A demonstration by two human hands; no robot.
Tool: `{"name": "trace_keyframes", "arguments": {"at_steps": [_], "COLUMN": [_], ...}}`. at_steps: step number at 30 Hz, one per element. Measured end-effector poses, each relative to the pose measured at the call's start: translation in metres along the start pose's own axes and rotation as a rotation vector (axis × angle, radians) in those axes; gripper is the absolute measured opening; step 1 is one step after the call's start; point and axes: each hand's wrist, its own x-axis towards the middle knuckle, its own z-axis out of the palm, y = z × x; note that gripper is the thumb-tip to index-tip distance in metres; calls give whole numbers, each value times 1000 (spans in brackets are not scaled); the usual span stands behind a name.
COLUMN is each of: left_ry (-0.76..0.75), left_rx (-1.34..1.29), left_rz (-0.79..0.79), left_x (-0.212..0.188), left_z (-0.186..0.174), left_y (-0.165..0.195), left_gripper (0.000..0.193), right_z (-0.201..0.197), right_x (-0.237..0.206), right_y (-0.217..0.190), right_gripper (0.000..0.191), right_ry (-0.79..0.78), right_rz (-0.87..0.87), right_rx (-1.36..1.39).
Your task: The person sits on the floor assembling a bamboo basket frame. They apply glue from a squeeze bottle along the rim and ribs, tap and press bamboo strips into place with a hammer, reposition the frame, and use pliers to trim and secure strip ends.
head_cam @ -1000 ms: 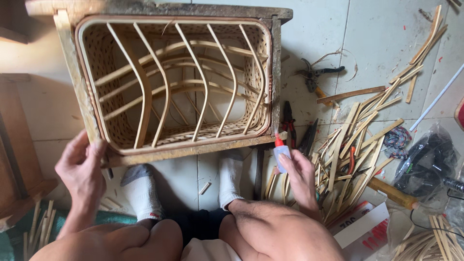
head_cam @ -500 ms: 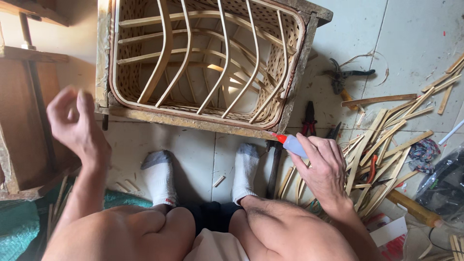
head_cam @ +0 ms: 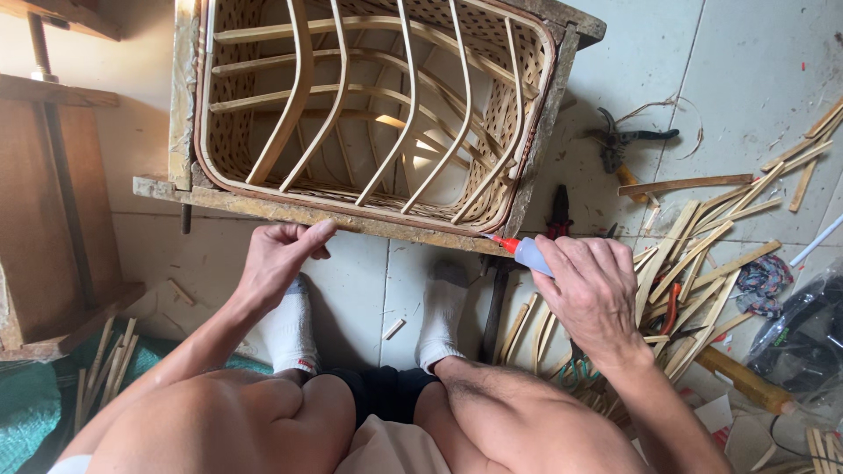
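Observation:
A woven bamboo basket [head_cam: 369, 114] sits inside a worn wooden frame [head_cam: 290, 211] on the tiled floor in front of me. My left hand [head_cam: 279, 254] rests its fingertips against the frame's near edge, holding nothing. My right hand [head_cam: 593, 285] grips a small glue bottle [head_cam: 527, 254] with a red nozzle. The nozzle tip touches the basket's rim at the near right corner. My two feet in white socks [head_cam: 290, 329] are planted below the frame.
Many split bamboo strips [head_cam: 702, 254] lie scattered to the right. Black pliers [head_cam: 623, 140] and a red-handled tool [head_cam: 558, 215] lie by the frame. A wooden bench [head_cam: 53, 202] stands at left, a dark plastic bag [head_cam: 808, 338] at far right.
My left hand came down from mid-air onto the frame's near edge. My right hand brought the glue bottle's tip up to the basket rim. The view shifted slightly closer.

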Motion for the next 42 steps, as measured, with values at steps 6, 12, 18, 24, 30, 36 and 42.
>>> {"name": "trace_keyframes", "arguments": {"at_steps": [6,12,18,24,30,36,42], "left_ry": [83,64,30,22,18,31,70], "left_rx": [49,4,2,22,-42,-40,-173], "left_rz": [-60,-39,-5,-6,3,-22,-43], "left_x": [0,3,4,6,8,7,6], "left_z": [12,10,5,3,4,2,-12], "left_y": [14,17,19,20,17,15,9], "left_gripper": [43,46,54,54,54,53,49], "right_z": [-9,3,6,-7,5,6,0], "right_x": [8,30,44,55,74,85,96], "right_y": [-4,-25,-35,-41,-61,-71,-77], "right_gripper": [43,45,45,43,42,38,39], "right_ry": [6,0,-47,-22,-11,-38,-6], "right_rz": [58,10,-60,-62,-106,-140,-140], "right_rx": [98,192,100,143,166,106,197]}}
